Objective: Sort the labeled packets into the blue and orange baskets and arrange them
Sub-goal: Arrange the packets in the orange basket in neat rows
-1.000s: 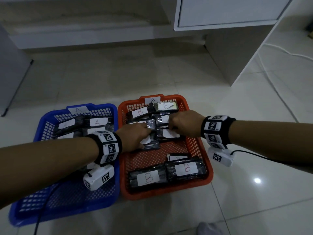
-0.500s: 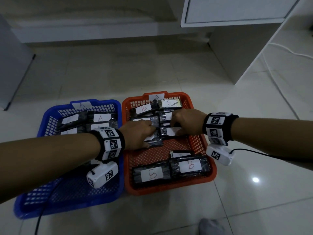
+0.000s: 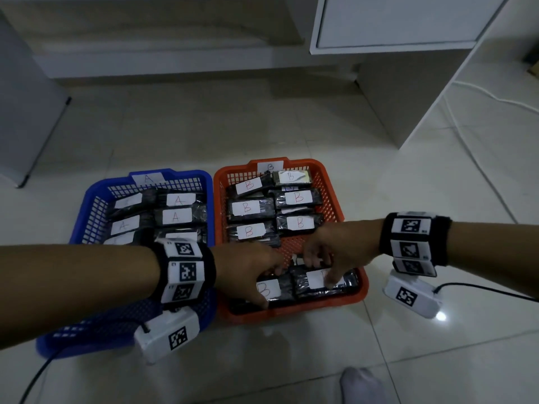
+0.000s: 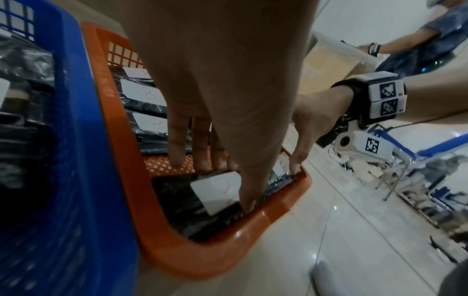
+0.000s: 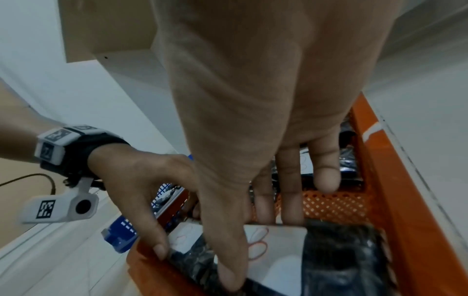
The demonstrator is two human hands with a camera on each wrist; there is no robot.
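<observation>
Two baskets side by side on a pale tiled floor (image 3: 291, 118), touching along their long edges: blue basket (image 3: 87, 211) on the left, orange basket (image 3: 332, 193) on the right. Dark wrapped packets with white paper labels in both. "A" packets (image 3: 179, 217) stacked at the far end of the blue one, under a tag marked A on its far rim. "B" packets (image 3: 250, 208) in two columns at the far end of the orange one, a bare strip of orange mesh behind them toward the near end.

Both hands down in the near end of the orange basket. Left hand (image 3: 248, 275) over the near-left packet (image 3: 271, 290), fingers set on its far edge and thumb on its near edge against the basket wall, pinching it across its width; red B on its label partly covered. Right hand (image 3: 329, 252) over the near-right packet (image 3: 323, 282), fingers on the far edge, thumb laid across the white label toward the near edge, gripping it the same way. The two packets lying flat, just beside each other, along the near wall.

Marker bands and a small white camera on each wrist, cables trailing. White cabinet (image 3: 393, 21) at the far right, a white cord on the floor beside it.
</observation>
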